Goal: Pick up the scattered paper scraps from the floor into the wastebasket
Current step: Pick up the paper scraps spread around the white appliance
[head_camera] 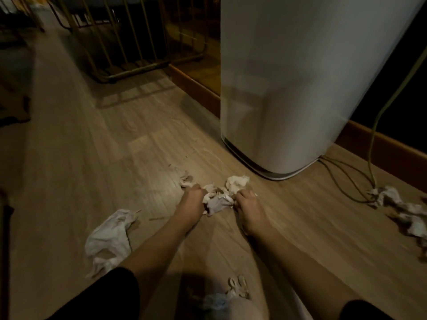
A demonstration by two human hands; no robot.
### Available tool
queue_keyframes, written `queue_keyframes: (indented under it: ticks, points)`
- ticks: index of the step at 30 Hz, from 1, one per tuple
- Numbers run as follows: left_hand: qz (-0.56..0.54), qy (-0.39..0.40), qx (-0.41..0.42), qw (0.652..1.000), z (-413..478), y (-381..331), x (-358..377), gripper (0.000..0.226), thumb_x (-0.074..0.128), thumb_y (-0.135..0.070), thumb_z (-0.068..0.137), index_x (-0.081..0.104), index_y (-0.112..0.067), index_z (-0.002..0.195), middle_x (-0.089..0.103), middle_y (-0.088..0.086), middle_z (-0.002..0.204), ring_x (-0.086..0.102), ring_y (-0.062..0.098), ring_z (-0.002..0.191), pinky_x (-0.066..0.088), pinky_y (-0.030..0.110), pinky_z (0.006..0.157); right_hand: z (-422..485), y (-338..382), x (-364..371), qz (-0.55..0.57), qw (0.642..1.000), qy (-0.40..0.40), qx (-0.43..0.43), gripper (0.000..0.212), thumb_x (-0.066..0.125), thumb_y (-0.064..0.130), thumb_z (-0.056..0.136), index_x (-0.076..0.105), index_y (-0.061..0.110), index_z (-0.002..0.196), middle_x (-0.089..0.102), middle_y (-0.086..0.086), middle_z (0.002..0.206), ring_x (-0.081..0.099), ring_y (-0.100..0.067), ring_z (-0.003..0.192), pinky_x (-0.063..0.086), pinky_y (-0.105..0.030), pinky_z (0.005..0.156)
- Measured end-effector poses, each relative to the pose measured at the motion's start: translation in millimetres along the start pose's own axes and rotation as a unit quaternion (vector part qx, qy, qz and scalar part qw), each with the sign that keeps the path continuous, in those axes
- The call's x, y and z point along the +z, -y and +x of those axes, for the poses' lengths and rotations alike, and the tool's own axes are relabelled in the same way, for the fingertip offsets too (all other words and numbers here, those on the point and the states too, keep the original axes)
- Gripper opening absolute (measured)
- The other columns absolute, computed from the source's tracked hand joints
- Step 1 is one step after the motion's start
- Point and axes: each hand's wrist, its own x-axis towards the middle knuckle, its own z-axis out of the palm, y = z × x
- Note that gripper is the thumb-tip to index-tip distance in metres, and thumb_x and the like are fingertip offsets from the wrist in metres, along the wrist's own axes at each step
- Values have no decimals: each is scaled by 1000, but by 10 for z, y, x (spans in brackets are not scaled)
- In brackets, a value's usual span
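Head view: central scraps (219,195) on the floor (92,158) are bunched between left hand (193,202) and right hand (248,204), fingers clenched on them — side scraps (108,239) uncollected, wastebasket unidentified.

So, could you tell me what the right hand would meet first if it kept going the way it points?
Probably the crumpled white paper scrap just beyond the right hand; the white appliance stands further on.

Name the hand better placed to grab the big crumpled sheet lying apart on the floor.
Left. The left hand is nearer the big sheet lying on its side; the right hand would have to cross over.
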Motion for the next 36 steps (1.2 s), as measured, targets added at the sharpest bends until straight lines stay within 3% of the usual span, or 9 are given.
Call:
queue_keyframes:
  ticks: [5, 10, 17, 19, 22, 25, 28, 32, 36]
  points:
    - [-90, -70, -3, 994, -568, 8, -18, 23, 62, 2, 73, 71, -3, 93, 65, 22, 91, 62, 36, 83, 50, 35, 72, -350, 92, -72, 71, 997, 27, 10, 13, 54, 0, 77, 63, 8, 81, 62, -11, 95, 53, -29, 91, 32, -29, 69]
    - [-149, -137, -47, 978, -994, 148, -397, 15, 63, -3, 77, 73, -6, 88, 69, 18, 91, 63, 32, 85, 48, 34, 72, -645, 228, -468, 171, 980, 89, 44, 21, 60, -1, 78, 70, 13, 90, 65, -4, 98, 57, -15, 93, 37, -23, 73]
    - [-129, -21, -43, 990, -1999, 126, -444, 20, 58, -10, 76, 71, -6, 91, 68, 14, 93, 62, 29, 89, 40, 28, 72, -1489, 699, -250, 19, 987, 142, -79, 26, 49, 29, 91, 54, 24, 116, 53, -5, 114, 44, -28, 103, 38, -40, 88]
    - [-102, 23, -48, 993, -2325, 59, -308, 30, 55, -11, 76, 69, -6, 101, 64, 19, 99, 59, 33, 94, 35, 24, 74, -1762, 763, -83, -37, 985, 134, -103, 34, 47, 36, 90, 45, 29, 124, 50, -4, 119, 43, -30, 105, 40, -44, 88]
    - [-78, 94, -48, 991, -2794, 35, -107, 56, 47, -38, 72, 59, -10, 118, 55, 21, 111, 54, 38, 104, 41, 29, 80, -2076, 796, 59, -17, 988, 101, -114, 34, 40, 31, 88, 48, 27, 122, 54, -5, 115, 47, -28, 100, 43, -41, 79]
    - [-28, 206, -49, 977, -3077, -5, 2, 112, 27, -92, 55, 30, -21, 141, 27, 19, 148, 27, 39, 135, 33, 49, 107, -2107, 784, 66, 57, 989, 97, -97, 27, 46, 25, 85, 58, 20, 109, 57, -5, 103, 47, -24, 91, 42, -37, 73]
    - [0, 268, -59, 962, -3173, -119, -36, 126, 25, -97, 37, 4, -35, 145, -3, 7, 158, 1, 39, 143, 18, 63, 110, -2013, 785, 12, 117, 986, 99, -67, 16, 48, 16, 81, 62, 16, 91, 55, -5, 94, 42, -19, 85, 29, -29, 68]
    - [5, 265, -45, 963, -3271, -82, 37, 112, 55, -81, 56, 7, -34, 145, 1, 11, 157, 4, 44, 141, 22, 59, 109, -1960, 711, -100, 149, 985, 91, -12, 17, 54, 0, 81, 66, 9, 89, 58, -11, 94, 49, -27, 89, 32, -30, 71]
    - [-62, 159, -7, 985, -3201, -56, 162, 53, 65, -35, 77, 48, -17, 124, 46, 13, 124, 46, 34, 114, 39, 34, 87, -1900, 573, -294, 125, 991, 28, 26, 18, 55, -6, 76, 65, 5, 85, 58, -14, 91, 51, -32, 87, 30, -30, 70]
